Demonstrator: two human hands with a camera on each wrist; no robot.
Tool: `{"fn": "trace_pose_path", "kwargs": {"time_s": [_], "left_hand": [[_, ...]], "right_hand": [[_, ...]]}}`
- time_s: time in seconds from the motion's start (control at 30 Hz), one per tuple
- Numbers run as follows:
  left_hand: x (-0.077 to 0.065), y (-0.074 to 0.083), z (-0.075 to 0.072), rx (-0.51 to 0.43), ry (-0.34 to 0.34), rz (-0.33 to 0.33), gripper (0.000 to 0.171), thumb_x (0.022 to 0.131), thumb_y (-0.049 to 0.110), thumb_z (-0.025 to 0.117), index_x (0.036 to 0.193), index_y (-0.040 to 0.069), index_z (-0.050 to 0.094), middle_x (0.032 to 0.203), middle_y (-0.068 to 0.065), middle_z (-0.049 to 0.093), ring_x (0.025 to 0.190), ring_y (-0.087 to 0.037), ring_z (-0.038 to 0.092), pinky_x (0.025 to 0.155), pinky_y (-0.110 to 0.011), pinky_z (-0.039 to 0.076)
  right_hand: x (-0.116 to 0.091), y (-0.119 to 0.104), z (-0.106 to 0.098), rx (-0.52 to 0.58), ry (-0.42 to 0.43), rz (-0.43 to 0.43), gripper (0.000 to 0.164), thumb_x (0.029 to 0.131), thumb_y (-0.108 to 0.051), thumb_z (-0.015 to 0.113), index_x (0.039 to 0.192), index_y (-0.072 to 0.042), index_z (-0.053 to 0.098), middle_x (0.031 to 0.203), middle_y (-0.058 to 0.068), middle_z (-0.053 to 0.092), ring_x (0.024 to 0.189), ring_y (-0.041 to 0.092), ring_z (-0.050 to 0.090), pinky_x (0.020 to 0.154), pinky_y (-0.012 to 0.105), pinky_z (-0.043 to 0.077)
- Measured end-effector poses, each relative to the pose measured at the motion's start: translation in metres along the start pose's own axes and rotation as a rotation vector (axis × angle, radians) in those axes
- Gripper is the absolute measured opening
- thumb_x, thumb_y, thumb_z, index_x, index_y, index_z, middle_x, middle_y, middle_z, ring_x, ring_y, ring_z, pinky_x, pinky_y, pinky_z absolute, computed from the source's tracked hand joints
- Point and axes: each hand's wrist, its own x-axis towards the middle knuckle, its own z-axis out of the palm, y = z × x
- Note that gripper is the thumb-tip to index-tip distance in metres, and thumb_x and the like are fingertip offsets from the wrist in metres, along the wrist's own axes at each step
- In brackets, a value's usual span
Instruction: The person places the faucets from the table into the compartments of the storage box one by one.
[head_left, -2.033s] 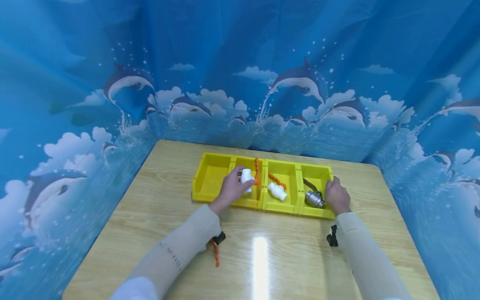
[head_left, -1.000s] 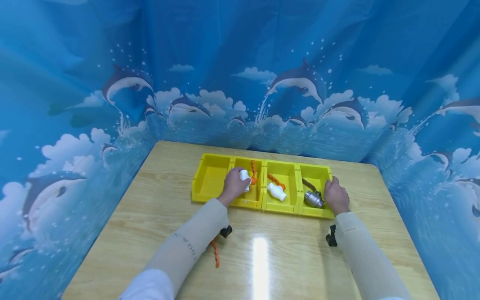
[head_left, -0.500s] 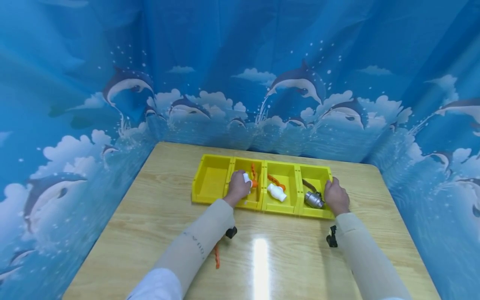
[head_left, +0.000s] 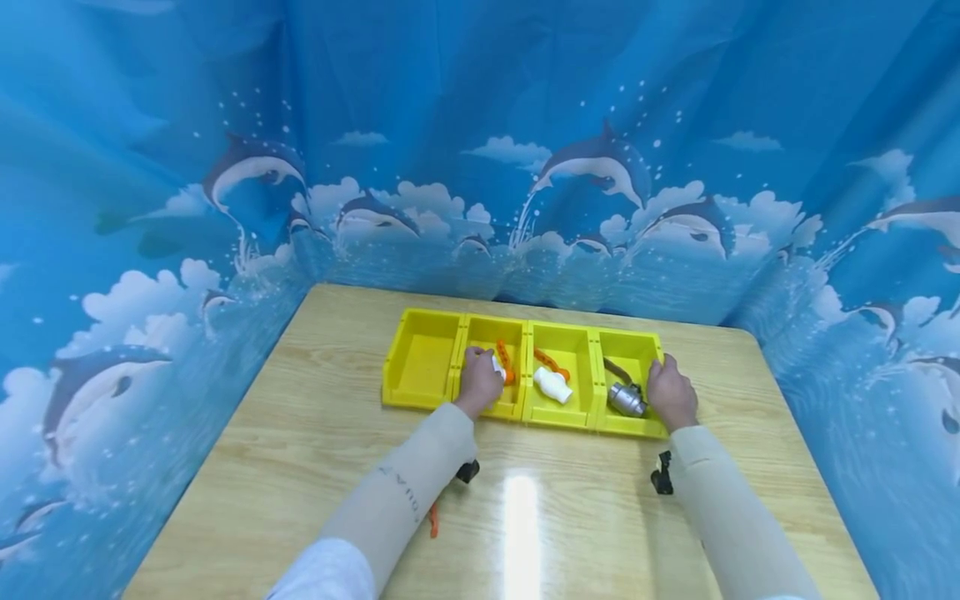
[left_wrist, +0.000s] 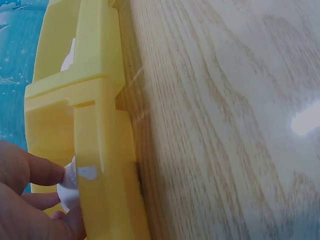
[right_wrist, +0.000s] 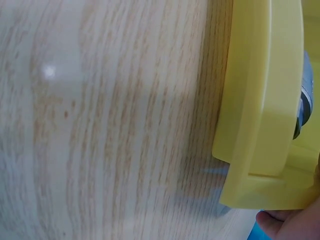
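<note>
My left hand [head_left: 481, 385] holds a white ball valve [head_left: 498, 366] with an orange lever [head_left: 504, 358] inside the second compartment from the left of a yellow bin row [head_left: 422, 358]. In the left wrist view, the fingers pinch the white valve body [left_wrist: 69, 187] behind the front wall; most of it is hidden. My right hand [head_left: 672, 393] grips the bin row's right end wall, thumb outside in the right wrist view. Beside it, in the rightmost compartment, lies a metal valve [head_left: 626, 400] with a dark lever. Another white valve [head_left: 553, 385] with an orange lever lies in the third compartment.
An orange strip [head_left: 433, 518] lies on the wooden table [head_left: 570, 508], partly hidden beneath my left forearm. A blue dolphin-print curtain [head_left: 465, 167] encloses the back and sides. A black wrist device [head_left: 468, 472] hangs below my left sleeve.
My left hand has lowered the white valve into the second compartment and come slightly nearer, its orange lever tilting and sinking with it. My right hand has stayed on the end wall.
</note>
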Motion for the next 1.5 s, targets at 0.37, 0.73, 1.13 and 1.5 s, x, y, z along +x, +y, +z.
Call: {"fn": "trace_pose_path", "kwargs": {"time_s": [0.37, 0.73, 1.13, 1.5], "left_hand": [[-0.001, -0.001, 0.004, -0.039, -0.044, -0.075, 0.056, 0.092, -0.006, 0.053, 0.146, -0.001, 0.040, 0.139, -0.019, 0.039, 0.114, -0.028, 0.051, 0.089, -0.034, 0.050], [-0.005, 0.002, 0.002, 0.065, -0.021, -0.047, 0.042, 0.096, 0.011, 0.057, 0.132, -0.009, 0.051, 0.127, -0.025, 0.048, 0.102, -0.030, 0.053, 0.088, -0.038, 0.048], [-0.011, 0.002, 0.002, 0.197, -0.069, -0.061, 0.059, 0.102, 0.030, 0.051, 0.146, -0.006, 0.035, 0.138, -0.028, 0.037, 0.103, -0.034, 0.058, 0.086, -0.042, 0.051], [-0.008, 0.001, 0.005, 0.210, -0.092, -0.066, 0.069, 0.101, 0.037, 0.050, 0.155, 0.006, 0.019, 0.151, -0.023, 0.026, 0.128, -0.037, 0.043, 0.103, -0.048, 0.041]], "right_hand": [[-0.001, 0.001, 0.001, 0.003, -0.021, 0.019, 0.063, 0.104, -0.036, 0.005, 0.150, 0.005, 0.017, 0.134, 0.038, 0.043, 0.117, 0.051, 0.049, 0.099, 0.058, 0.039], [-0.003, -0.001, 0.000, 0.009, -0.016, 0.022, 0.062, 0.104, -0.035, 0.006, 0.150, 0.005, 0.018, 0.134, 0.037, 0.043, 0.118, 0.051, 0.048, 0.099, 0.058, 0.039], [0.001, 0.000, 0.002, 0.010, -0.001, 0.012, 0.062, 0.104, -0.035, 0.007, 0.150, 0.005, 0.019, 0.134, 0.036, 0.043, 0.118, 0.050, 0.048, 0.099, 0.058, 0.039], [-0.001, -0.001, -0.002, 0.014, 0.007, 0.002, 0.061, 0.104, -0.034, 0.008, 0.149, 0.006, 0.020, 0.133, 0.036, 0.044, 0.117, 0.051, 0.049, 0.098, 0.059, 0.039]]}}
